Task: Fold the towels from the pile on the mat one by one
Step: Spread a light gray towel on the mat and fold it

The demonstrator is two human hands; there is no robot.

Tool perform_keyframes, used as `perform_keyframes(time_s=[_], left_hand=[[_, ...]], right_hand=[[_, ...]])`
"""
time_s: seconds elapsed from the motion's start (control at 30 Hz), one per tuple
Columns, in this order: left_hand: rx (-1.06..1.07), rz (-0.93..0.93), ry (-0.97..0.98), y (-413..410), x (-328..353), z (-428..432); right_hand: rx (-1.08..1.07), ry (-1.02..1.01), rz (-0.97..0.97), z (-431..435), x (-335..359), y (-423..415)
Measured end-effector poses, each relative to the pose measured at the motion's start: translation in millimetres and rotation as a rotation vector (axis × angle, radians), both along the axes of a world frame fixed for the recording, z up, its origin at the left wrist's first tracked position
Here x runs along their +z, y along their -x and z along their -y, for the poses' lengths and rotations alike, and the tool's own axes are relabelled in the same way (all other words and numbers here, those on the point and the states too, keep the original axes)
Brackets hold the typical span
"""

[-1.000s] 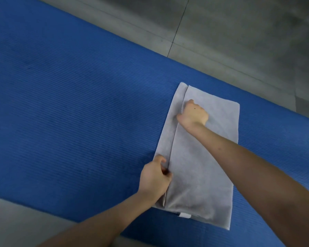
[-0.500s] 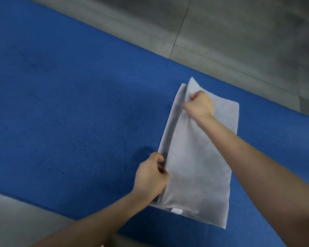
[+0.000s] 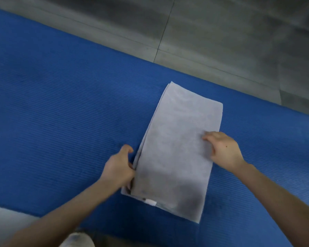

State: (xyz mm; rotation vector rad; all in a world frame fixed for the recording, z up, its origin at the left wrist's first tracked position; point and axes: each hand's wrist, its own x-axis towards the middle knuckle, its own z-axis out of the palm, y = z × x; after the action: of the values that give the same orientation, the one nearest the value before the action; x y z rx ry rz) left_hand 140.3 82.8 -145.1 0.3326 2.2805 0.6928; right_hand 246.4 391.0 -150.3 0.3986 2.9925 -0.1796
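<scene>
A grey rectangular cloth towel [image 3: 177, 148], folded into a long strip, is laid on the blue ribbed foam mat [image 3: 61, 104], right of the frame's centre. Its left edge is gripped by the left hand [image 3: 118, 168], with the fingers tucked between the layers. The right hand [image 3: 223, 150] is rested on the right edge; whether cloth is pinched there cannot be told. A small white label [image 3: 151, 202] is seen at the towel's lower end.
</scene>
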Motion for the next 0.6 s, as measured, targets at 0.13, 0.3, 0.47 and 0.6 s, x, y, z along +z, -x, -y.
perform_keyframes(time_s=[0.13,0.3,0.47,0.6], left_hand=[[-0.036,-0.359,0.15,76,6,20],[-0.041,-0.674,0.204,137,16,10],[-0.364,-0.629,-0.051,54,8,-14],[-0.656,-0.61,-0.149,-11,-23,-3]], right_hand=[[0.312,-0.111,-0.021,18,-6,-27],[0.447,-0.054,-0.096,51,-14,-15],[0.359,-0.194,-0.105,28,-16,-1],[0.396,-0.243,-0.122,1,-25,4]])
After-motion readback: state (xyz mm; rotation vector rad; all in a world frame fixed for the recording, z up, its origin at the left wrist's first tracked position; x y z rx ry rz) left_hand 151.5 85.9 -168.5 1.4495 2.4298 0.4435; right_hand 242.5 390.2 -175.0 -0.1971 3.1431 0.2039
